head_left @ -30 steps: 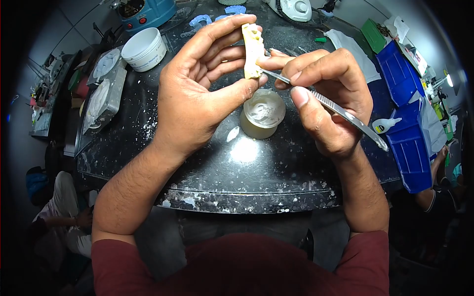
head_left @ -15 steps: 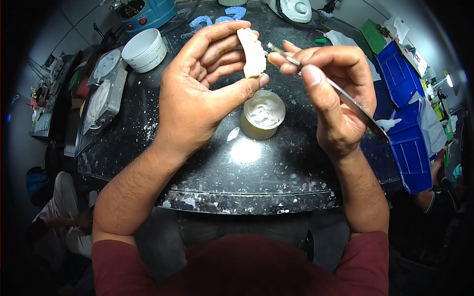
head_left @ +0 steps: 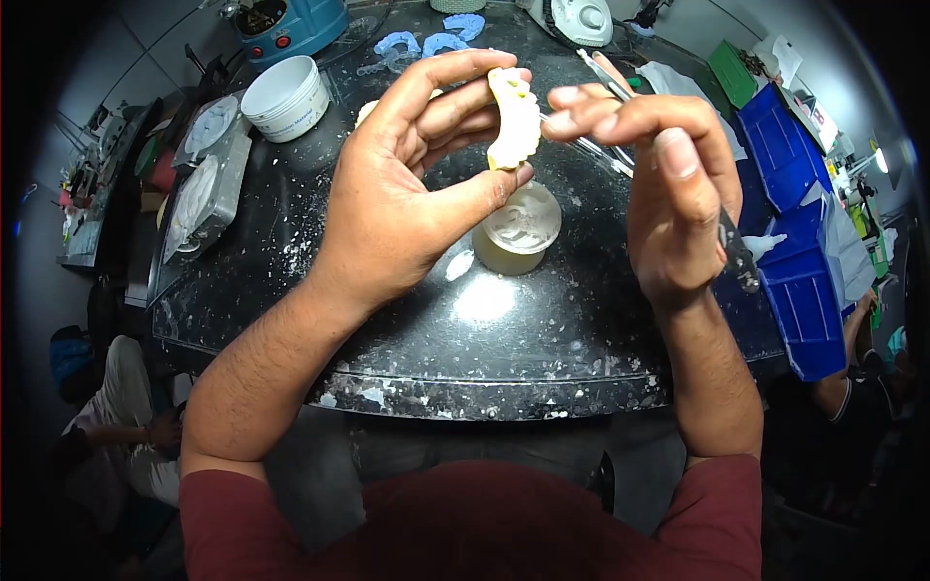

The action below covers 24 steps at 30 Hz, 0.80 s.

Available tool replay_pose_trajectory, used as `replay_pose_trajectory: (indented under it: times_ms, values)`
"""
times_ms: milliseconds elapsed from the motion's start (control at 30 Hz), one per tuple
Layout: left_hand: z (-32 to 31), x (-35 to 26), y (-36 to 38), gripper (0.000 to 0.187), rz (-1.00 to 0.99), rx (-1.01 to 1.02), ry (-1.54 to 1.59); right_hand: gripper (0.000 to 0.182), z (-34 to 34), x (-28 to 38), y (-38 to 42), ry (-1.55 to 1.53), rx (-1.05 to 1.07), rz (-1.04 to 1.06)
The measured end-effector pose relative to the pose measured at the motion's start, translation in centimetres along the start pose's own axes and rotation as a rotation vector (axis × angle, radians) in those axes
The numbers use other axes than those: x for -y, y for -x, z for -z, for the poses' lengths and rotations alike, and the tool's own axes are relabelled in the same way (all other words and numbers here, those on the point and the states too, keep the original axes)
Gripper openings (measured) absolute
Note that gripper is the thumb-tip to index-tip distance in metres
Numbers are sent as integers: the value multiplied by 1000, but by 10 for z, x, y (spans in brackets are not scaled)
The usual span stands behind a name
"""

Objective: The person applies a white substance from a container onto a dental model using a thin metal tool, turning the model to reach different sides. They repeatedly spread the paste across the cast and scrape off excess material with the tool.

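Note:
My left hand (head_left: 387, 213) pinches a pale yellow dental cast (head_left: 511, 126) between thumb and fingertips, its row of teeth facing right. In my right hand (head_left: 688, 184) is a slim metal dental instrument (head_left: 738, 254), lying across the palm with its thin end pointing up and away from the cast. A fingertip of that hand is right at the teeth. Below the cast, a small round cup (head_left: 513, 254) with whitish paste smeared inside stands on the table. Part of another yellowish piece (head_left: 365, 113) shows behind my left hand.
The black table (head_left: 417, 339) is speckled with white residue. A white tub (head_left: 284, 100) stands back left, near a grey tray (head_left: 208, 198). Blue dental impressions (head_left: 446, 43) lie at the back, below a blue machine (head_left: 291, 29). Blue bins (head_left: 799, 290) line the right. People sit at both sides.
My left hand and the cast have shifted slightly right and down. In my right hand the instrument has swung its thin end upward off the cast, and a fingertip is now at the teeth.

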<state>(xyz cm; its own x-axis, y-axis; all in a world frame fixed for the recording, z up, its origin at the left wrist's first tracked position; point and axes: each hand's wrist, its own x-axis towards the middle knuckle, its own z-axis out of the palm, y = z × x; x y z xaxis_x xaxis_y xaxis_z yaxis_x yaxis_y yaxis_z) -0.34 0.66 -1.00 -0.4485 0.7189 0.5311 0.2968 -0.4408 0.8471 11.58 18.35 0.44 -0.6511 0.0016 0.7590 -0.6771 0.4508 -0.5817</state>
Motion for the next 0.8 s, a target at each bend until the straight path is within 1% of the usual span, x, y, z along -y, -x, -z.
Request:
replay_pose_trajectory:
  times_ms: [67, 100, 133, 200, 233, 267, 333, 367, 400, 467, 500, 533, 567, 600, 633, 667, 733, 800]
  values:
    - [0, 3, 0, 66, 5, 10, 27, 37, -10, 10, -3, 300, 76, 45]
    - [1, 5, 0, 65, -21, 10, 66, 41, -11, 11, -4, 410, 205, 86]
    - [1, 6, 0, 65, -46, 10, 105, 45, -14, 16, -3, 409, 234, 45]
    - [0, 4, 0, 63, -8, -6, 108, 50, -10, 14, 1, 216, 24, -54]
    - [0, 5, -1, 63, -5, -22, 104, 54, -15, 13, -3, 48, -131, -69]
    - [0, 5, -1, 63, -2, -39, 98, 50, -10, 11, -10, 5, -189, -12]
    - [1, 4, -3, 63, 23, -60, 141, 42, -5, 3, -11, 30, -377, -93]
    - [1, 4, -3, 62, 50, -77, 194, 37, -1, 0, -8, 8, -329, -105]
    - [1, 5, -4, 61, 76, -92, 249, 23, -4, -5, -7, -67, -405, -119]
    - [1, 2, -5, 60, 80, -96, 233, 23, -7, -10, -3, -108, -380, -211]
    - [1, 0, -6, 61, 107, -104, 247, 23, -5, -13, -1, -80, -368, -231]
    - [1, -2, -6, 62, 134, -114, 261, 23, -6, -16, 0, -81, -366, -229]
    - [2, -3, -6, 62, 132, -116, 261, 23, -6, -18, 0, -31, -404, -229]
    - [3, -4, -6, 62, 169, -112, 290, 23, -7, -19, 0, 18, -442, -228]
    - [3, -4, -7, 62, 207, -107, 319, 23, -8, -19, -1, 18, -440, -226]
    - [4, -4, -7, 62, 205, -108, 319, 25, -9, -18, -2, -6, -452, -243]
    - [5, -4, -7, 61, 276, -107, 370, 31, -12, -17, -2, -54, -477, -280]
    - [6, -3, -8, 60, 286, -105, 376, 32, -11, -17, -2, -64, -473, -302]
